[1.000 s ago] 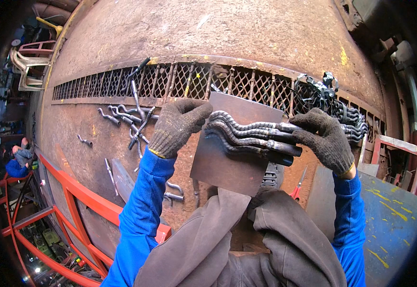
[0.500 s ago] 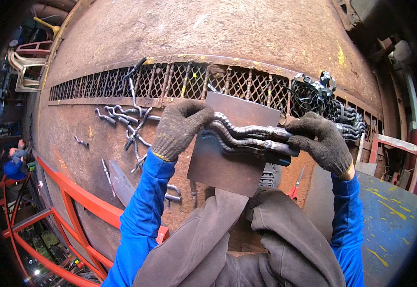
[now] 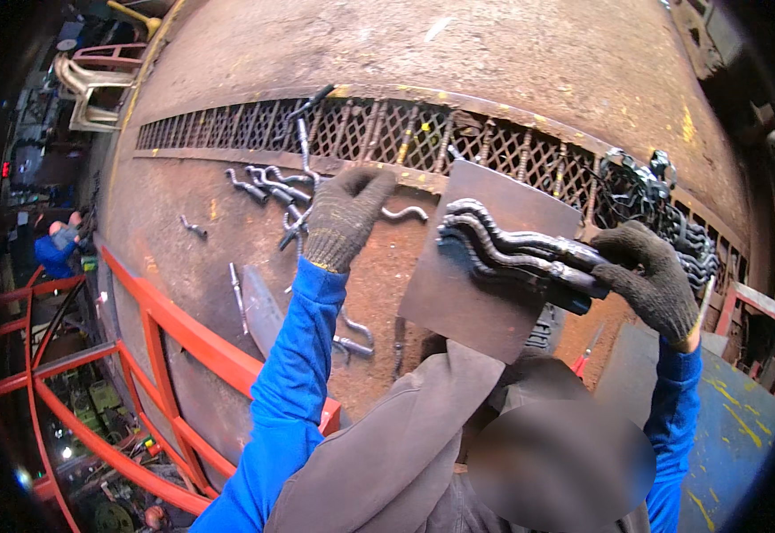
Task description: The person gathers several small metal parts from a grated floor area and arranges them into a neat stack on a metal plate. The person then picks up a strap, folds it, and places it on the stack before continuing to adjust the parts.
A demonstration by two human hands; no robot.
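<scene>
A few wavy metal pipes (image 3: 516, 244), ribbed along part of their length, rest side by side on a brown flat metal plate (image 3: 458, 306) above my lap. My right hand (image 3: 649, 275), in a dark knitted glove, grips the thicker dark ends of these pipes at the plate's right side. My left hand (image 3: 349, 218), gloved alike, is off the plate to the left, fingers loosely bent, with nothing visible in it. Behind and beside it, a bent pipe (image 3: 405, 213) shows against the floor.
More bent pipes (image 3: 272, 182) lie scattered on the left, near a floor grating (image 3: 352, 131). Stacked pipes (image 3: 694, 244) and a dark tangle (image 3: 640, 186) sit at right. Red-handled scissors (image 3: 583, 362) lie by the plate. A red frame (image 3: 192, 342) stands lower left; a person (image 3: 57, 249) is beyond.
My left hand has let go of the wavy pipe ends and moved off to the left of them. My right hand keeps its grip. The whole view has shifted, with the scene moving rightward.
</scene>
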